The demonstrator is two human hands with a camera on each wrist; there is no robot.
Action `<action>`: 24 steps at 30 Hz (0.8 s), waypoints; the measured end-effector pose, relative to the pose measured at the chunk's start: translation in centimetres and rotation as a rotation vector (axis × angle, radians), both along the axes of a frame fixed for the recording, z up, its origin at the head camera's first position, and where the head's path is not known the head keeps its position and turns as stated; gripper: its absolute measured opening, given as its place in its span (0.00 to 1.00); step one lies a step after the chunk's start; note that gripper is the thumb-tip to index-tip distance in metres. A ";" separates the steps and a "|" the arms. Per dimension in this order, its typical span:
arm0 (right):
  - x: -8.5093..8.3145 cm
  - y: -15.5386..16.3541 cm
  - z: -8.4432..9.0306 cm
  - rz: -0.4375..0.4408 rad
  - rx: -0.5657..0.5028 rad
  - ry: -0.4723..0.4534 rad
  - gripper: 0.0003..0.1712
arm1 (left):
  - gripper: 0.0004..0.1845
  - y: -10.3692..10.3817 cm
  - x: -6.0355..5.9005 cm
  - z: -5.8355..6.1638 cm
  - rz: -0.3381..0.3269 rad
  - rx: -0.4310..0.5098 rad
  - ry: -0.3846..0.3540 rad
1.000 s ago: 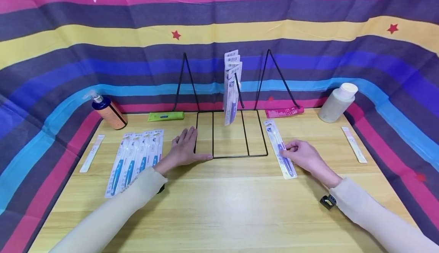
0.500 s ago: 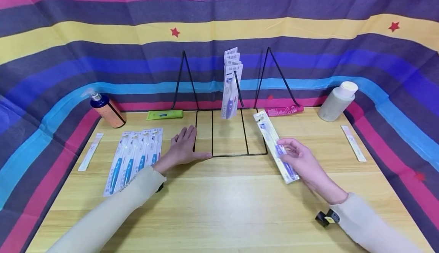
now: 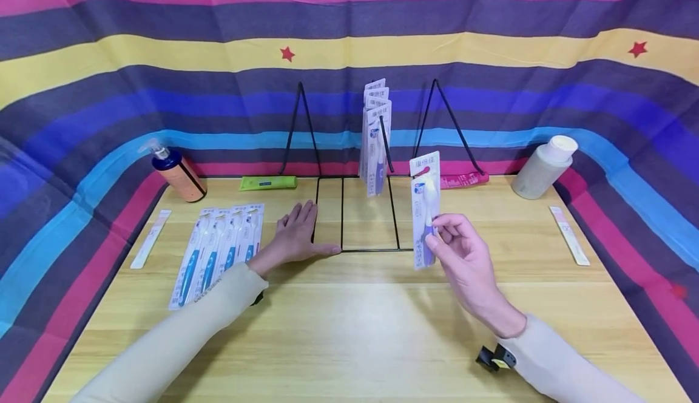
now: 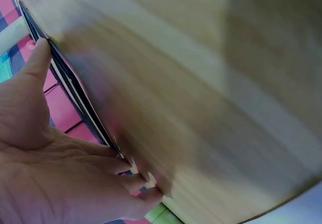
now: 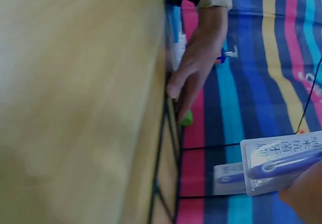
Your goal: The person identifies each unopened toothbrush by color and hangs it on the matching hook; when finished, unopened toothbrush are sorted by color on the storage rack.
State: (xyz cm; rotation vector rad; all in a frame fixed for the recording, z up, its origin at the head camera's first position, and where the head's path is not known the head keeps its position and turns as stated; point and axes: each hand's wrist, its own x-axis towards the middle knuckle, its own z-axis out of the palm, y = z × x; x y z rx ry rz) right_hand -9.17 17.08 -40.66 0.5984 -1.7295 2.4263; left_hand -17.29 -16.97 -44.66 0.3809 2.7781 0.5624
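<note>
My right hand pinches a packaged purple toothbrush and holds it upright above the table, just right of the black wire rack. The same pack shows in the right wrist view. Several packaged purple toothbrushes hang on the rack's middle hook. My left hand lies flat on the table with straight fingers, its thumb against the rack's front left corner; in the left wrist view the fingers touch the wire base.
Several packaged blue toothbrushes lie left of my left hand. A pump bottle, a green tube, a pink tube, a white bottle and two slim white packs lie around the wooden table.
My right hand picked the purple toothbrush pack up off the table, turned it upright and carried it left toward the rack. The left hand stayed put.
</note>
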 end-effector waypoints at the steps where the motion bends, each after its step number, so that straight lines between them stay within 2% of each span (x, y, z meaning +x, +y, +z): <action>1: -0.1 -0.3 0.2 -0.007 0.004 0.015 0.18 | 0.68 0.0 0.0 0.0 0.002 0.000 -0.001; 8: -0.9 -1.8 0.7 -0.053 0.120 0.080 0.16 | 0.68 0.0 0.1 -0.2 0.002 0.001 0.005; 15: -1.3 -2.7 0.9 -0.062 0.141 0.131 0.16 | 0.67 0.0 0.1 0.0 0.006 0.008 0.012; 20: -1.8 -3.3 0.6 -0.020 0.168 0.132 0.17 | 0.67 0.0 0.1 -0.1 0.008 0.009 0.007; 24: -2.7 -3.7 0.3 0.036 0.193 0.133 0.22 | 0.67 0.0 0.0 -0.2 0.012 0.005 0.004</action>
